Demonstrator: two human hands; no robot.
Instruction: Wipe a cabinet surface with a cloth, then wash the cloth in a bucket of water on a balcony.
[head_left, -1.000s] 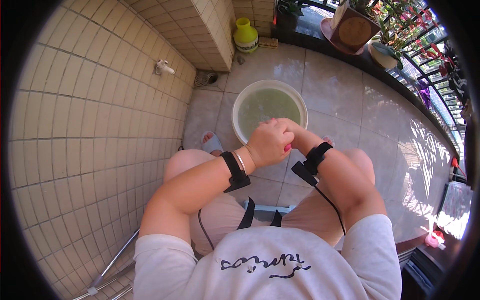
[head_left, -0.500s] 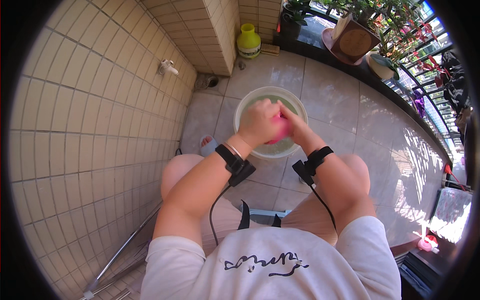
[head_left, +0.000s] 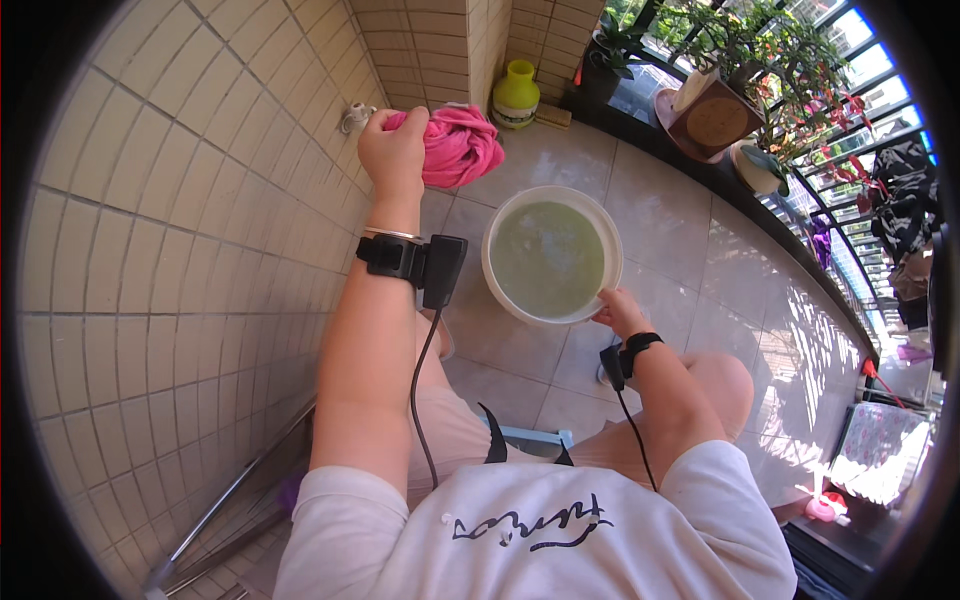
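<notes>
At the left rises a wall of pale beige square tiles, with a small metal tap fitting set in it. Against that wall the left hand is raised high, its grip closed tight around a bunched, wet-looking bright pink cloth, which hangs well above the floor and up and to the left of the basin. Below and to the right stands a round white plastic basin holding cloudy greenish water on the grey-tiled floor. The right hand rests on the basin's near rim, fingers curled over the edge, a light hold on the rim. Judging by how things lie, the cloth is out of the water and lifted clear, so the washing or wringing part looks done, while hanging or putting the cloth away, and dealing with the dirty water, are left. Further back a yellow-green ceramic vase sits in the corner; to the right, potted plants line a balcony ledge with dark railings, in strong sun.
</notes>
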